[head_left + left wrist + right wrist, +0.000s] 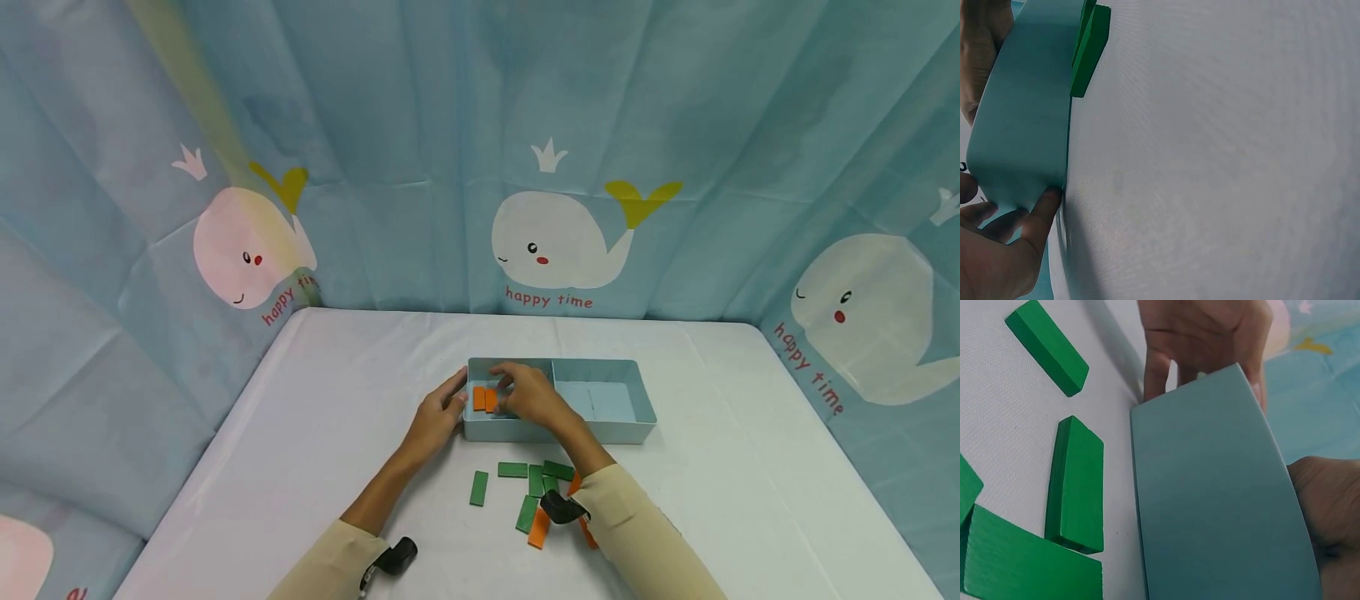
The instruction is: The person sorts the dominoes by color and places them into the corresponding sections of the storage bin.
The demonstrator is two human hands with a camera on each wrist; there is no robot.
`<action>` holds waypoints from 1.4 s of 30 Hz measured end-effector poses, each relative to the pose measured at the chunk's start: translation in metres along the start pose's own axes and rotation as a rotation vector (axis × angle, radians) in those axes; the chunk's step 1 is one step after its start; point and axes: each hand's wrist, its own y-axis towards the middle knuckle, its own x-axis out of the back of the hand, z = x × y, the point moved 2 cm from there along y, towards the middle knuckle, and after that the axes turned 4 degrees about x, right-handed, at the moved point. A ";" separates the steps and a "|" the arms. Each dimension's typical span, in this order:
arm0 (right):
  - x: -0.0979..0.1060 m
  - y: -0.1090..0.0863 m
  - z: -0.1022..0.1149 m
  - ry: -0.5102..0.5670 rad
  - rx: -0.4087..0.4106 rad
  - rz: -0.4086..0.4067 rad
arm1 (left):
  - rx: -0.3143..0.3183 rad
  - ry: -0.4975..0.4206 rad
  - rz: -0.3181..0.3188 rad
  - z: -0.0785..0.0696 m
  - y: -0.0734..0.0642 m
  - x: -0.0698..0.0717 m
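A light blue two-compartment box (502,431) stands on the table. Against its left end wall rests my left hand (435,422), with fairly straight fingers; the left wrist view shows its fingertips (1050,195) touching that wall. My right hand (534,396) reaches over the front rim into the left compartment, fingers bent. Its fingertips are beside two orange blocks (479,398) that lie side by side there. Whether it pinches a block is hidden, since the box wall blocks the right wrist view.
In front of the box lie several loose green blocks (478,488) and a few orange blocks (538,528), some partly under the right forearm. A divider (553,375) splits the box. Behind the white table (360,367) hangs a blue whale-print curtain (420,242).
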 end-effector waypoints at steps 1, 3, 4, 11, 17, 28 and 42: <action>0.000 0.000 0.000 -0.005 -0.002 0.006 | 0.000 -0.002 0.000 0.000 0.000 0.000; -0.001 0.000 0.000 0.000 -0.004 0.017 | 0.006 -0.011 -0.001 0.000 0.000 0.000; -0.002 0.000 0.001 0.017 -0.009 0.022 | 0.007 -0.011 -0.003 0.000 -0.001 0.000; -0.002 -0.001 0.000 0.134 -0.010 0.033 | 0.021 -0.005 -0.011 -0.002 -0.002 0.000; 0.003 -0.006 0.002 0.116 0.043 0.008 | 0.022 -0.011 -0.009 0.000 -0.003 0.000; 0.013 -0.020 0.001 0.157 0.073 -0.086 | 0.034 0.015 -0.014 0.002 0.000 0.001; 0.031 -0.047 -0.009 0.183 0.195 -0.147 | 0.017 0.041 -0.023 0.002 0.000 0.000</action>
